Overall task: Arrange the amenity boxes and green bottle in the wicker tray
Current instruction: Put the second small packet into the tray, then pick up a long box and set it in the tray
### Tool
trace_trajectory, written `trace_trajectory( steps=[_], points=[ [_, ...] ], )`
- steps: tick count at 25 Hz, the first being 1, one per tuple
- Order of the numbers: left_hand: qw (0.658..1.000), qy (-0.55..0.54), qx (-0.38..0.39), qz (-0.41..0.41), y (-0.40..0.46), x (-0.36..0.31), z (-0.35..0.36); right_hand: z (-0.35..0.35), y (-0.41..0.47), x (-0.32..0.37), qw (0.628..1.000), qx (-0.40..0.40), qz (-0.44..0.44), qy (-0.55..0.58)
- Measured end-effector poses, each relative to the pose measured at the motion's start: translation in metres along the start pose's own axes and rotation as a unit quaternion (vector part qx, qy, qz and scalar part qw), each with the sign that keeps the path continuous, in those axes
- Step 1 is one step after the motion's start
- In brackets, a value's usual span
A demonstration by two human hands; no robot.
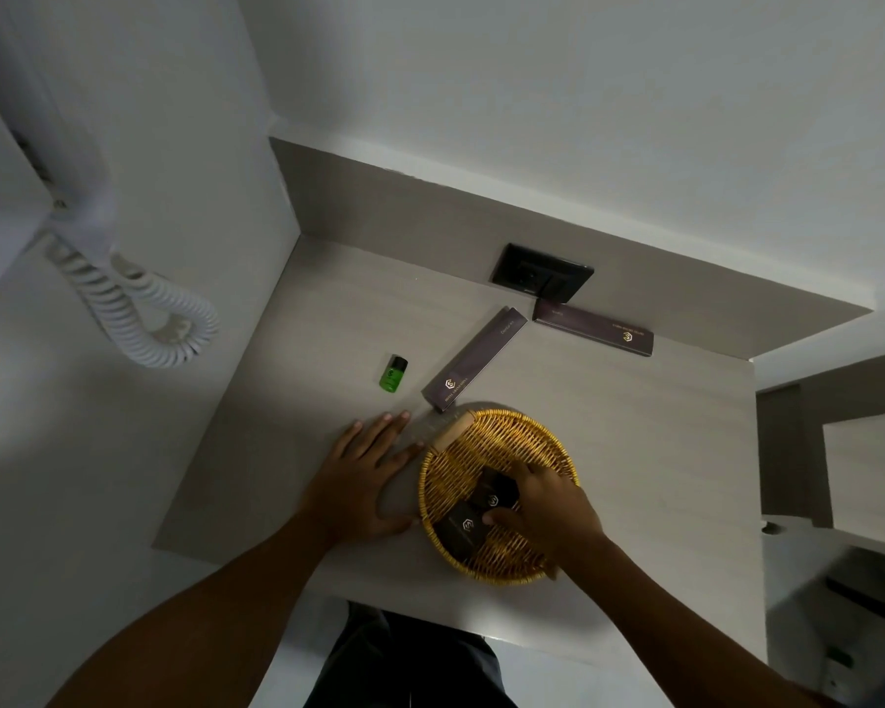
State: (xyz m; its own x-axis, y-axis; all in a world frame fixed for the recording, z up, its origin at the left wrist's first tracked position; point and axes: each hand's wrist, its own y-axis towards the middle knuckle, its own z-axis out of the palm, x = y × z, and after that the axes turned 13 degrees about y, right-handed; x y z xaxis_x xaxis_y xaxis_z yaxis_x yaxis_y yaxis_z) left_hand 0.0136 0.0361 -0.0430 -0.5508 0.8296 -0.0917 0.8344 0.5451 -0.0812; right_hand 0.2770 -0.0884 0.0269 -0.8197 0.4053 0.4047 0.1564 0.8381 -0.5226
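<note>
Two small dark boxes (473, 518) in wicker tray (486, 431) were gripped by right hand (542, 508); left hand (364, 477) lay flat, released. Long boxes (473, 360) and green bottle (393, 374), mid-tabletop, were judged light, rigid, best pinched sidewise

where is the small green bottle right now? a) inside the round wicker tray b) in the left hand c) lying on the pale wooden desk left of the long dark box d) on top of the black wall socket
c: the small green bottle lies on the pale wooden desk, left of the long dark box, outside the round wicker tray; the left hand lies flat on the desk, holding nothing.
</note>
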Motion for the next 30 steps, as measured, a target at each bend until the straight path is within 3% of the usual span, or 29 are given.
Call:
trace_trajectory(
  steps=[8, 12, 14, 19, 24, 30],
  points=[
    [1.0, 0.001, 0.013, 0.003, 0.001, -0.001, -0.005, -0.002, -0.008, 0.003, 1.0, -0.016, 0.004, 0.021],
    [1.0, -0.008, 0.013, 0.002, 0.003, -0.001, -0.003, -0.055, 0.013, -0.002, 0.984, -0.162, -0.013, 0.069],
    [1.0, -0.015, 0.008, 0.006, 0.003, -0.001, -0.001, -0.087, 0.04, -0.004, 0.978, -0.192, -0.037, 0.071],
    [0.999, -0.042, -0.006, -0.011, -0.001, -0.004, 0.001, -0.101, 0.112, 0.025, 0.985, -0.15, -0.022, 0.08],
    [1.0, -0.016, -0.009, -0.01, -0.002, -0.003, 0.001, -0.088, 0.142, 0.036, 0.988, -0.093, -0.074, -0.094],
    [1.0, -0.02, 0.021, -0.012, -0.001, -0.001, -0.001, -0.138, 0.111, 0.005, 0.973, -0.198, -0.083, -0.088]
  ],
)
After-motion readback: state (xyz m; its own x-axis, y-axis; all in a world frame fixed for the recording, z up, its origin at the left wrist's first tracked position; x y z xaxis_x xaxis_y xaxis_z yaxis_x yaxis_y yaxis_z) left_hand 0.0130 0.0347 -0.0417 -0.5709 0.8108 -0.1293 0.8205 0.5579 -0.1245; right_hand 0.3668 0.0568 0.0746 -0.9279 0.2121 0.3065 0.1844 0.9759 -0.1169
